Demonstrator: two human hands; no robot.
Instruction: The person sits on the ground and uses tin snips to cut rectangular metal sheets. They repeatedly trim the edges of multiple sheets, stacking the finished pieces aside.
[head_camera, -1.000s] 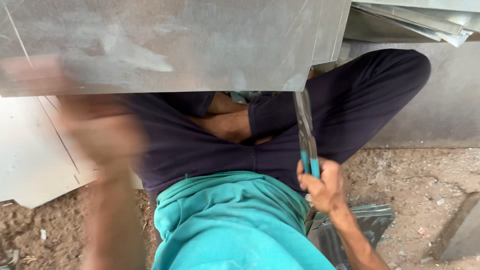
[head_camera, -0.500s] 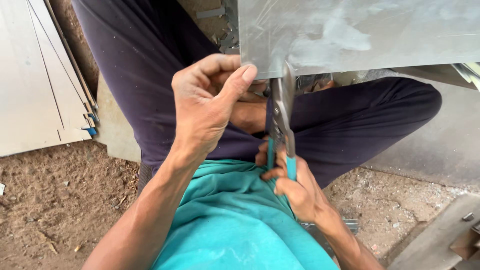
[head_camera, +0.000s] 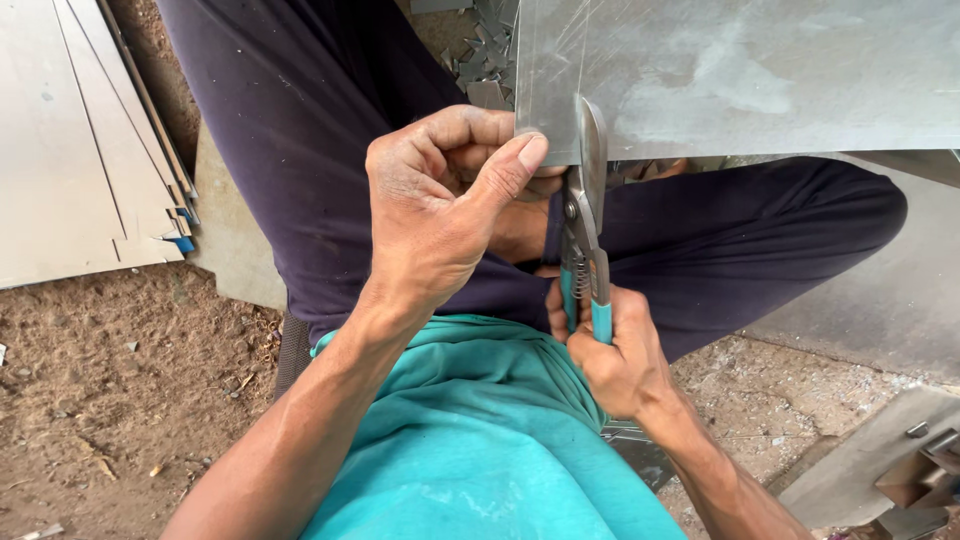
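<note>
The right hand (head_camera: 612, 350) is closed around the teal handles of the steel tin snips (head_camera: 585, 215). Just beyond, the left hand (head_camera: 440, 205) pinches the lower edge of the grey sheet of metal (head_camera: 760, 70). Best cut in short bites, with the left-hand fingers kept clear of the blades.

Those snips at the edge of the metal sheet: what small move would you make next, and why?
Probably squeeze the handles for a short cut. The snips, held by the right hand, have their blades set over the lower edge of the metal sheet, and the left hand pinches that edge right beside the blades, steadying it. Keep that thumb clear of the blades.
</note>
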